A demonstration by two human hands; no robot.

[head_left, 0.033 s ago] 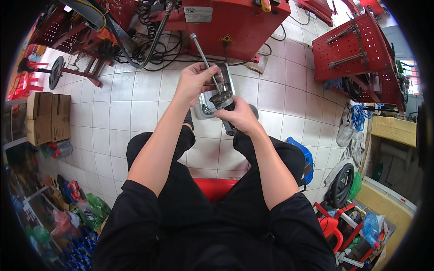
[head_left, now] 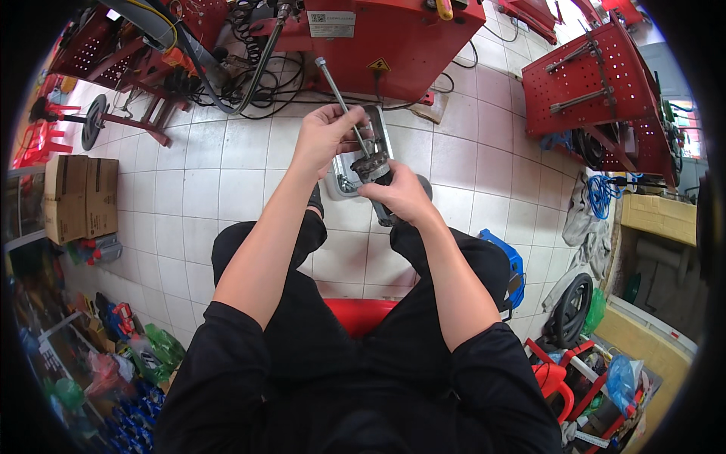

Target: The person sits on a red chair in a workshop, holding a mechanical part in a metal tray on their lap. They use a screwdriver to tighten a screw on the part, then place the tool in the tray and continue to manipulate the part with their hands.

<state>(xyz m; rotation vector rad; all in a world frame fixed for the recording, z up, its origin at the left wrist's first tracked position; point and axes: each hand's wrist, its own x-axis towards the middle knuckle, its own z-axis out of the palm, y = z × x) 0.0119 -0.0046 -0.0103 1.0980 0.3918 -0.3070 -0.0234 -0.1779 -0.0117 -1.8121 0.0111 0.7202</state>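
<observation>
My left hand (head_left: 325, 138) closes its thumb and fingers round a long thin metal rod (head_left: 333, 85). The rod leans up and away to the left, a thicker end at its top. Its lower end meets a dark, grimy metal part (head_left: 370, 167) with a rounded top and a narrower black body pointing toward me. Wrapped round that part is my right hand (head_left: 407, 198), thumb across its near side. Whether the rod enters the part or only touches it, I cannot tell. Below both hands a grey metal tray (head_left: 389, 133) stands on the floor with small metal pieces in it.
A red machine cabinet (head_left: 408, 53) stands ahead, with black cables (head_left: 265, 98) on the tiles beside it. Red perforated panels (head_left: 567, 83) rise at the right. Cardboard boxes (head_left: 66, 198) sit at the left, a blue case (head_left: 508, 261) by my right knee.
The rod's upper end has tilted very slightly to the left. Both hands and the dark metal part look the same.
</observation>
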